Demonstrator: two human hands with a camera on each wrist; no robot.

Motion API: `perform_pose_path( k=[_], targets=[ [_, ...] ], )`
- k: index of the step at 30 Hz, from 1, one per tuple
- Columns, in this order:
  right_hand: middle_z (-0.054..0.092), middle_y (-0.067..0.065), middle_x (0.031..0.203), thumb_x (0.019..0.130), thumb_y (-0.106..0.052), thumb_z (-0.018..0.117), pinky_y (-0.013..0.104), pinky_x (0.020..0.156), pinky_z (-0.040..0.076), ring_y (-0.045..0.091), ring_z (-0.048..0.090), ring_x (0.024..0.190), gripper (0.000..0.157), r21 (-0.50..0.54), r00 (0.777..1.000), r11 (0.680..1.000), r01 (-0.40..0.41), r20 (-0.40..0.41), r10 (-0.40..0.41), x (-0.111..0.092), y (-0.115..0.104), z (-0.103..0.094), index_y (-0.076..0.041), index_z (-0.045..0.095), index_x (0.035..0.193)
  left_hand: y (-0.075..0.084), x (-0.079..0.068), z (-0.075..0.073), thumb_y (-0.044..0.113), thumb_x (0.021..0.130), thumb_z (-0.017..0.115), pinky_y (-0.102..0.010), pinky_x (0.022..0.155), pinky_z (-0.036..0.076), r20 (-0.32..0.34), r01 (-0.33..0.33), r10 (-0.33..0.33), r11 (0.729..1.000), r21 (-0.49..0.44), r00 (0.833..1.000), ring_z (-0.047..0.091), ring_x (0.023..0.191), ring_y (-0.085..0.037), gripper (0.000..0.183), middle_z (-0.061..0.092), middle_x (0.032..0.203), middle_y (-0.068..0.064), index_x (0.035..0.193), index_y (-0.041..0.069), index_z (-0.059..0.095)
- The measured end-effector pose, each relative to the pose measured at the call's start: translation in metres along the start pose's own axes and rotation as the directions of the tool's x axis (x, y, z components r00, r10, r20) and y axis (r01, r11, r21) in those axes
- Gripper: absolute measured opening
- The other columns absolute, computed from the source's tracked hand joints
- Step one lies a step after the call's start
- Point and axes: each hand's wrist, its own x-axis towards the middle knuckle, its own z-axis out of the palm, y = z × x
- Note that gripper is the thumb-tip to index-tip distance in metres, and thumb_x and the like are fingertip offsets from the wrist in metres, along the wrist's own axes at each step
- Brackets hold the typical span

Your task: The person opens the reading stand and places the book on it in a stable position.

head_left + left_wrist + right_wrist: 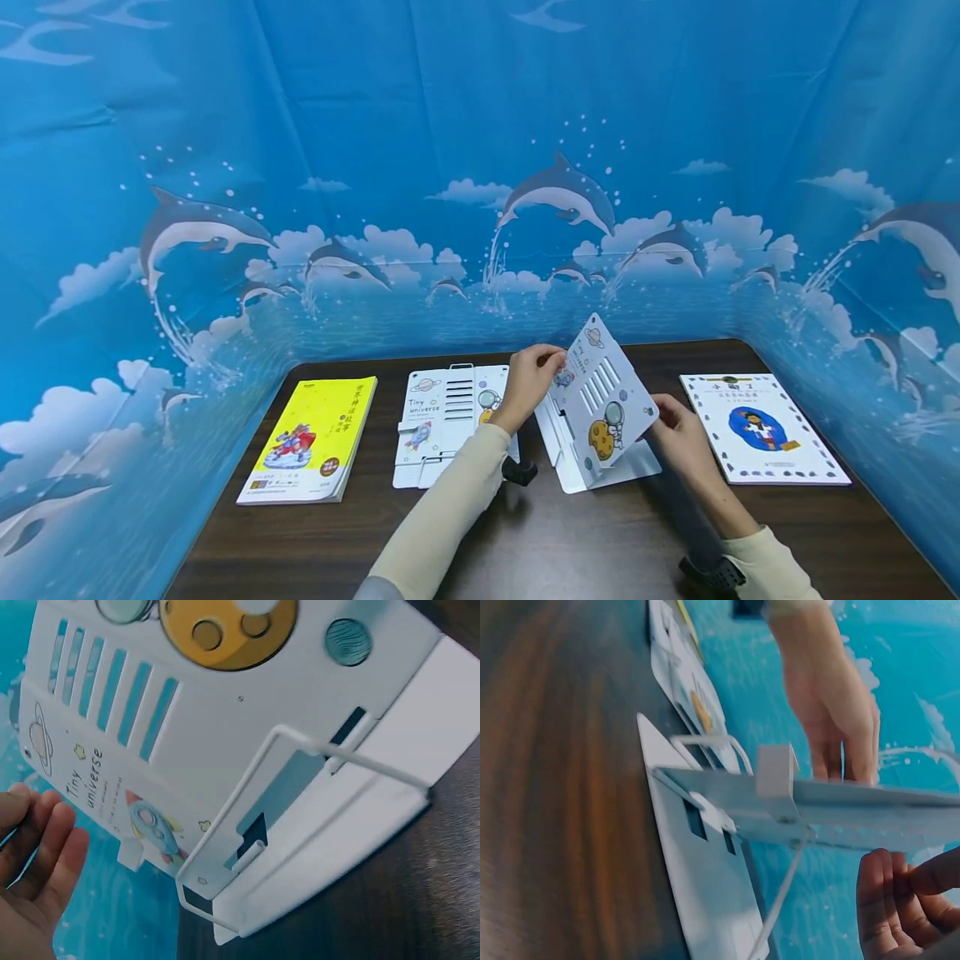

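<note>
A white book stand (pixel 602 398) printed "Tiny universe" stands unfolded, its slotted panel tilted up from a flat base (pixel 637 463). My left hand (pixel 534 379) is at the panel's upper left edge. In the left wrist view, that hand's loosely bent fingers (pixel 56 840) lie right beside the edge, with no part of the panel between them. My right hand (pixel 684 433) is at the panel's right edge. In the right wrist view, its fingertips (pixel 877 866) come up close under the panel, thumb near the fingers. A wire support (pixel 225 814) shows at the stand's base.
A matching stand (pixel 435 417) lies folded flat to the left, partly behind my left arm. A yellow book (pixel 318 433) lies at the far left of the dark wooden table (pixel 592 542). To the right lies a white book (pixel 795 450). A blue dolphin curtain (pixel 420 125) surrounds the table.
</note>
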Motion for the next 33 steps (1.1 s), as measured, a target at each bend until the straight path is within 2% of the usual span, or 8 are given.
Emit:
perform_pose_path(
  k=[4, 7, 11, 14, 19, 22, 26, 33],
  targets=[
    [0.068, 0.023, 0.118, 0.109, -0.007, 0.052, 0.03, 0.079, 0.063, 0.011, 0.069, 0.086, 0.03, 0.092, 0.998, 0.996, 0.007, 0.065, -0.013, -0.019, 0.002, 0.003, 0.003, 0.059, 0.137, -0.002, 0.01, 0.003, 0.02, 0.111, 0.058, -0.025, 0.087, 0.06, 0.038, 0.069, -0.07, 0.997, 0.023, 0.997, 0.074, 0.104, -0.014, 0.027, 0.077, 0.117, -0.008, 0.13, 0.008, 0.074],
    [0.068, 0.022, 0.114, 0.11, -0.006, 0.052, 0.03, 0.08, 0.063, 0.013, 0.07, 0.086, 0.029, 0.186, 0.992, 0.981, 0.061, 0.096, -0.08, -0.034, 0.004, 0.004, 0.005, 0.057, 0.136, -0.002, 0.014, 0.005, 0.022, 0.113, 0.055, -0.03, 0.095, 0.059, 0.076, 0.102, -0.105, 0.994, 0.042, 0.992, 0.07, 0.116, -0.017, 0.032, 0.073, 0.129, -0.007, 0.139, 0.011, 0.069],
    [0.065, 0.019, 0.111, 0.11, -0.004, 0.053, 0.029, 0.079, 0.063, 0.014, 0.071, 0.087, 0.026, 0.252, 0.976, 0.954, 0.165, 0.095, -0.194, -0.045, 0.007, 0.008, 0.007, 0.053, 0.133, 0.0, 0.019, 0.007, 0.023, 0.114, 0.051, -0.037, 0.112, 0.054, 0.139, 0.134, -0.135, 0.991, 0.015, 0.981, 0.061, 0.138, -0.023, 0.041, 0.061, 0.149, -0.009, 0.153, 0.011, 0.056],
    [0.064, 0.019, 0.112, 0.107, -0.005, 0.06, 0.028, 0.078, 0.063, 0.011, 0.071, 0.087, 0.03, 0.238, 0.971, 0.949, 0.205, 0.071, -0.228, -0.047, 0.008, 0.013, 0.007, 0.051, 0.133, 0.001, 0.021, 0.009, 0.023, 0.115, 0.048, -0.042, 0.118, 0.049, 0.186, 0.157, -0.15, 0.987, -0.02, 0.971, 0.054, 0.147, -0.026, 0.047, 0.053, 0.161, -0.008, 0.161, 0.013, 0.047],
    [0.066, 0.022, 0.116, 0.103, -0.008, 0.071, 0.025, 0.079, 0.063, 0.005, 0.07, 0.09, 0.034, 0.161, 0.986, 0.973, 0.164, 0.004, -0.166, -0.046, 0.009, 0.02, 0.002, 0.055, 0.131, 0.003, 0.021, 0.011, 0.024, 0.115, 0.047, -0.043, 0.117, 0.049, 0.246, 0.181, -0.168, 0.983, -0.03, 0.955, 0.055, 0.146, -0.025, 0.049, 0.054, 0.161, -0.008, 0.164, 0.015, 0.042],
    [0.067, 0.022, 0.117, 0.103, -0.007, 0.07, 0.026, 0.079, 0.063, 0.007, 0.07, 0.088, 0.032, 0.133, 0.988, 0.979, 0.153, -0.024, -0.151, -0.045, 0.01, 0.02, 0.001, 0.057, 0.131, 0.003, 0.021, 0.012, 0.023, 0.115, 0.048, -0.042, 0.113, 0.052, 0.236, 0.174, -0.166, 0.985, -0.013, 0.957, 0.06, 0.139, -0.024, 0.047, 0.058, 0.154, -0.009, 0.161, 0.014, 0.046],
    [0.068, 0.023, 0.116, 0.102, -0.005, 0.07, 0.027, 0.076, 0.063, 0.008, 0.07, 0.085, 0.032, 0.118, 0.982, 0.976, 0.183, -0.057, -0.177, -0.041, 0.011, 0.017, 0.003, 0.059, 0.131, -0.001, 0.023, 0.011, 0.019, 0.114, 0.051, -0.039, 0.108, 0.055, 0.192, 0.16, -0.158, 0.987, 0.006, 0.969, 0.064, 0.131, -0.022, 0.043, 0.063, 0.143, -0.008, 0.157, 0.012, 0.053],
    [0.069, 0.023, 0.111, 0.103, -0.008, 0.07, 0.025, 0.073, 0.062, 0.004, 0.067, 0.082, 0.026, 0.063, 0.977, 0.982, 0.18, -0.125, -0.171, -0.025, 0.014, 0.006, 0.003, 0.062, 0.125, -0.009, 0.028, 0.007, 0.01, 0.109, 0.059, -0.038, 0.107, 0.055, 0.119, 0.176, -0.177, 0.984, 0.014, 0.977, 0.065, 0.128, -0.022, 0.039, 0.067, 0.137, -0.007, 0.147, 0.014, 0.063]
  ],
)
